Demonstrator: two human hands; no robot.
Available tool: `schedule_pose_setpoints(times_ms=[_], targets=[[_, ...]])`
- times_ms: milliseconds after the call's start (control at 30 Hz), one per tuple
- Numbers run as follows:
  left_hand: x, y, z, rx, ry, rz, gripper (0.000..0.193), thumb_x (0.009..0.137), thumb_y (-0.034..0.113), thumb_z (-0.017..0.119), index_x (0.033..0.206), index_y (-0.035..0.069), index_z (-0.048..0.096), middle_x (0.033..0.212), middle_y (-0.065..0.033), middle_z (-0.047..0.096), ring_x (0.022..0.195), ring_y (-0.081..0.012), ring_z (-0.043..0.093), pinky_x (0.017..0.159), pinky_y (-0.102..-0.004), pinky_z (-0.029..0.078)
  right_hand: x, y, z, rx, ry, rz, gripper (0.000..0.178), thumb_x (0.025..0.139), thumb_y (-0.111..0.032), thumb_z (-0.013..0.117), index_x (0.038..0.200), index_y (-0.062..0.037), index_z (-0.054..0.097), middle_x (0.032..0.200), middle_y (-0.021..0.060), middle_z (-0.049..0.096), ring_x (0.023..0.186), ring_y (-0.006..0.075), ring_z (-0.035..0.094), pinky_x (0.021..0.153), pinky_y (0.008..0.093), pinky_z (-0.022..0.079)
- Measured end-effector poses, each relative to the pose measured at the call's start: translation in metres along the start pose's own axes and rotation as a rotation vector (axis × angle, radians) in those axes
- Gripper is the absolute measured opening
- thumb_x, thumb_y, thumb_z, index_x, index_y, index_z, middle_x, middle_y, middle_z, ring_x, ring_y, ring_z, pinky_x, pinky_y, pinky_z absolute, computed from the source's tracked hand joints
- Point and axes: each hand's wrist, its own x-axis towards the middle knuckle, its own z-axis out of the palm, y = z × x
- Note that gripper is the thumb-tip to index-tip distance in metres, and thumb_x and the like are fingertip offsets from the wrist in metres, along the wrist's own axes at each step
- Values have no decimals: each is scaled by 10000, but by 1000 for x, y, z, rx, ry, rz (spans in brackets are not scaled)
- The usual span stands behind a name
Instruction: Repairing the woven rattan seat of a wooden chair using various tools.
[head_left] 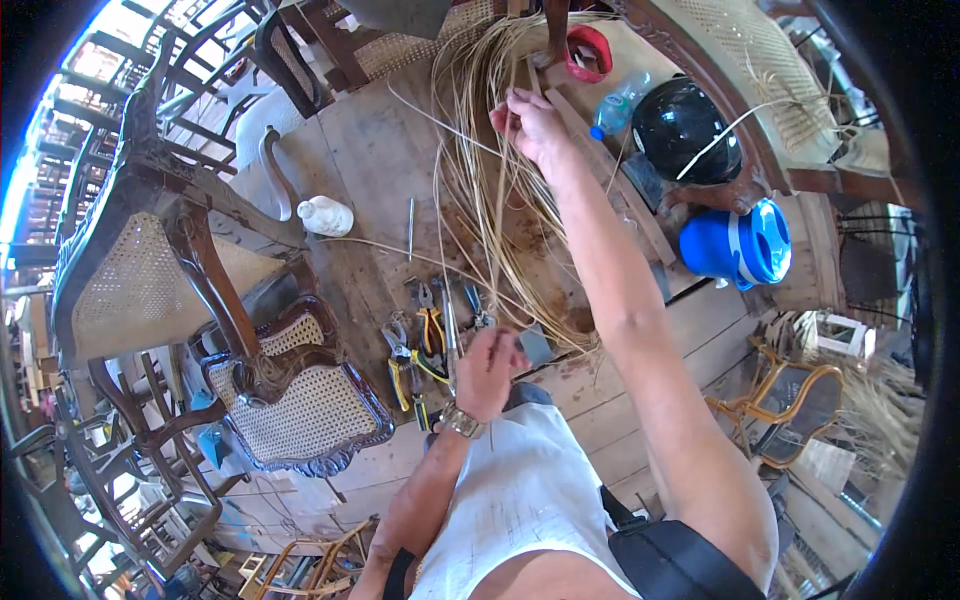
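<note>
A long loose bundle of pale cane strands [490, 200] lies across the wooden work surface. Far out at its upper part, my right hand [532, 125] has its fingers closed in a pinch on a cane strand. My left hand [487, 370], a watch on its wrist, is close to my body with its fingers curled around a strand, whose end hangs below the palm. Beside the left hand lie pliers with orange-black handles [432, 330], yellow-handled cutters [400, 370] and a pointed metal tool [450, 330].
Carved chairs with woven cane panels [300, 420] crowd the left; another chair frame [770, 150] stands at upper right. A white bottle [326, 216] and thin metal rod [411, 230] lie left of the cane. Rightward are a plastic bottle [620, 105], black helmet [685, 130], blue bucket [735, 245] and red tape roll [588, 54].
</note>
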Motion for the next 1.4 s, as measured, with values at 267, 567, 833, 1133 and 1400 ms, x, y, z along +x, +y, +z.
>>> schedule_pose_setpoints(times_ms=[267, 567, 833, 1133, 1400], targets=[[83, -29, -111, 120, 285, -236, 250, 1019, 267, 512, 1060, 34, 594, 665, -21, 582, 546, -129, 612, 445, -270, 458, -7, 2, -105, -1380, 97, -390, 339, 923, -295, 645, 1162, -55, 647, 1045, 145, 709, 976, 270, 674, 859, 369, 525], [100, -44, -137, 971, 205, 57, 441, 914, 336, 658, 1204, 7, 614, 997, -154, 714, 900, -277, 697, 837, -397, 529, -45, 43, -186, -1833, 36, -281, 278, 895, -285, 637, 1077, -81, 685, 1051, 166, 691, 1009, 328, 657, 875, 425, 515], [20, -47, -143, 582, 174, -92, 347, 952, 214, 635, 1223, -3, 621, 1138, -143, 694, 986, -191, 679, 833, -314, 524, -50, 27, -178, -1660, 330, -252, 240, 942, -302, 548, 963, -95, 667, 988, 181, 693, 954, 368, 671, 816, 480, 528], [-129, -107, -177, 665, 209, -199, 272, 939, 249, 663, 1089, 23, 665, 915, -37, 704, 811, -86, 633, 673, -230, 484, -21, -18, -219, -1725, 721, -10, 348, 896, -331, 625, 1102, -50, 634, 1114, 225, 668, 1065, 397, 644, 869, 496, 534], [-178, -111, -188, 41, 545, -594, 324, 917, 296, 706, 1146, 78, 636, 964, -14, 701, 783, -104, 657, 621, -226, 489, -36, -33, -189, -180, 376, 88, 19, 917, -97, 571, 901, -89, 565, 750, 94, 645, 601, 124, 555, 505, 246, 448]])
